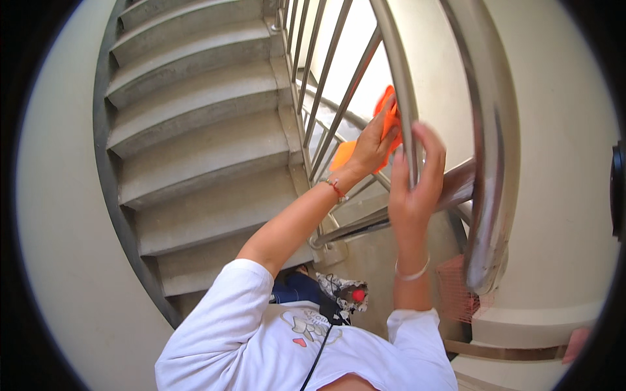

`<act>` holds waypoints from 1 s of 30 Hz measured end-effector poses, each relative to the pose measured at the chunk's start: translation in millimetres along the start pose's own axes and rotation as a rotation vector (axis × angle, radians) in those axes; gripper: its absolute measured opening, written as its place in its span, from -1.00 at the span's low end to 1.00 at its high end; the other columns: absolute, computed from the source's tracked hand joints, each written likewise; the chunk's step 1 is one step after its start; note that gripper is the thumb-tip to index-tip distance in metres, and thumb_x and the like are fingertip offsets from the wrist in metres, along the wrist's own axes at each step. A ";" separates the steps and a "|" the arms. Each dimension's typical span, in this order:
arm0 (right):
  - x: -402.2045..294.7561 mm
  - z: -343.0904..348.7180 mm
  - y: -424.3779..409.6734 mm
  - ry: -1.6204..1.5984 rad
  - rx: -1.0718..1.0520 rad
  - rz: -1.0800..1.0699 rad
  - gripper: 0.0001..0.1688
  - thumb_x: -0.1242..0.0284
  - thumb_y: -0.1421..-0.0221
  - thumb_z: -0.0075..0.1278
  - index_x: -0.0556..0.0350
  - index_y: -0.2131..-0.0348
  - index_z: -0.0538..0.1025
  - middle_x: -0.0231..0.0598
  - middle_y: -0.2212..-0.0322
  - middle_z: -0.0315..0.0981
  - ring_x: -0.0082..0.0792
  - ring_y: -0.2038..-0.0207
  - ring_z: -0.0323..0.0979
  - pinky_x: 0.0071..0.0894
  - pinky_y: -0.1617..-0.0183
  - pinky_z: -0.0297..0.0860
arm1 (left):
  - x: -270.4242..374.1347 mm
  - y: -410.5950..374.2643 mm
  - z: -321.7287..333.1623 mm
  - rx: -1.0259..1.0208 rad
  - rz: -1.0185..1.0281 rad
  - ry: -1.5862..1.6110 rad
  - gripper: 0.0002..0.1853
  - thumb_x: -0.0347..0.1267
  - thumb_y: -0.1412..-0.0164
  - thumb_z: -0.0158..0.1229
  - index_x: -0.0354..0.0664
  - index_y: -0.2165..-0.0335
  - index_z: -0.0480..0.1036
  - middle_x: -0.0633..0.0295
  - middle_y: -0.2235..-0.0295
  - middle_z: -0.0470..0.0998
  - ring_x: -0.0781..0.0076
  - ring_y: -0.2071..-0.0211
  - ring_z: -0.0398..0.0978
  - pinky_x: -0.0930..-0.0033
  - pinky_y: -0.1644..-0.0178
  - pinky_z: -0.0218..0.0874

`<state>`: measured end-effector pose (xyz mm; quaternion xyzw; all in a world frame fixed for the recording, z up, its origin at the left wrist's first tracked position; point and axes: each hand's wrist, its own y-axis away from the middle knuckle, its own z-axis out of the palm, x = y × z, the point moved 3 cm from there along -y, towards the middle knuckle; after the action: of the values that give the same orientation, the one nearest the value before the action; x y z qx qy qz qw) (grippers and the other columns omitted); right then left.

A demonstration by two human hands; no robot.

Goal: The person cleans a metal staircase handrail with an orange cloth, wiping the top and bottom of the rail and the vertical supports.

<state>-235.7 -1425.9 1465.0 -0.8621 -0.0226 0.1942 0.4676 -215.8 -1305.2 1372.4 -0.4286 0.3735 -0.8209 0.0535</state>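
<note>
My left hand (374,144), with a red beaded bracelet at its wrist, is closed around a bright orange cloth (387,122). It presses the cloth against the near side of a round metal handrail (403,83); a loose flap of cloth hangs left of the wrist. Just below and to the right, my right hand (419,173) wears a pale bangle on its wrist. The rail lies between its thumb and fingers. Motion blur hides whether those fingers grip the rail or only rest around it.
Concrete stairs (205,141) rise on the left beside metal balusters (325,68). A second, thicker rail (494,146) curves along the right. Low down are a patterned bag (337,288) with a red round object in it and a pink wire basket (455,283).
</note>
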 end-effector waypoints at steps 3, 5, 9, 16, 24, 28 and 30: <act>37.5 26.8 -37.6 0.240 -0.048 0.019 -0.51 0.50 0.03 -0.13 0.20 0.06 0.20 -0.04 0.09 0.13 -0.12 0.00 0.10 -0.24 -0.02 0.11 | -55.5 26.5 -24.1 -0.171 -0.119 -0.441 -0.60 -0.39 -0.01 0.02 -0.20 0.12 0.20 0.14 0.30 0.41 0.16 0.24 0.34 0.23 0.22 0.15; 70.1 36.2 -42.0 0.466 -0.109 0.111 -0.41 0.47 0.06 -0.10 0.13 0.00 0.12 -0.04 0.15 0.20 -0.10 0.11 0.23 -0.24 0.12 0.23 | -81.1 52.4 -29.1 -0.218 -0.291 -0.646 -0.64 -0.40 0.00 0.03 -0.22 0.17 0.23 0.07 0.28 0.40 0.08 0.21 0.31 0.19 0.20 0.14; 105.7 74.7 -46.5 0.586 -0.186 0.255 -0.32 0.44 0.08 -0.08 -0.01 -0.05 0.04 -0.07 0.28 0.32 -0.08 0.39 0.40 -0.18 0.39 0.33 | -176.6 117.4 -93.0 -0.143 -0.475 -0.699 -0.64 -0.37 -0.01 0.03 -0.23 0.18 0.24 0.04 0.28 0.40 0.07 0.20 0.31 0.22 0.19 0.14; 181.6 103.9 -41.5 0.724 -0.082 0.176 -0.41 0.25 0.02 -0.14 0.04 0.00 0.14 -0.07 0.34 0.36 -0.05 0.38 0.40 -0.19 0.35 0.33 | -141.4 114.1 -5.9 -0.208 -0.536 0.145 -0.65 -0.33 -0.13 -0.16 -0.27 0.13 0.25 0.05 0.14 0.31 0.18 0.16 0.26 0.27 0.07 0.04; 212.2 94.5 -31.5 0.631 -0.084 0.296 -0.47 0.24 -0.01 -0.12 0.05 0.03 0.22 -0.09 0.27 0.38 -0.17 0.28 0.40 -0.36 0.25 0.30 | -157.6 119.1 29.4 -0.261 -0.467 -0.075 -0.64 -0.28 -0.15 -0.27 -0.21 0.13 0.27 0.07 0.22 0.33 0.10 0.13 0.20 0.20 0.02 -0.04; 227.7 102.9 -19.9 0.588 -0.061 0.287 -0.48 0.32 -0.04 -0.10 0.11 0.02 0.21 -0.13 0.28 0.38 -0.37 0.27 0.38 -0.47 0.19 0.27 | -266.6 227.9 -16.5 -0.209 -0.710 -0.363 -0.68 -0.30 -0.16 -0.28 -0.20 0.24 0.35 0.10 0.29 0.35 0.17 0.17 0.23 0.17 0.06 -0.02; 240.4 98.9 -12.6 0.568 -0.079 0.362 -0.46 0.30 -0.06 -0.11 0.17 0.01 0.20 -0.21 0.37 0.36 -0.49 0.41 0.31 -0.57 0.32 0.26 | -312.7 273.4 -38.6 -0.189 -0.895 -0.390 -0.70 -0.30 -0.15 -0.24 -0.21 0.30 0.38 0.13 0.32 0.37 0.18 0.17 0.23 0.18 0.06 -0.01</act>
<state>-47.1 -1286.9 1351.6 -0.8891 0.2545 0.0251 0.3795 -112.0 -1351.2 971.0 -0.6955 0.2090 -0.6304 -0.2743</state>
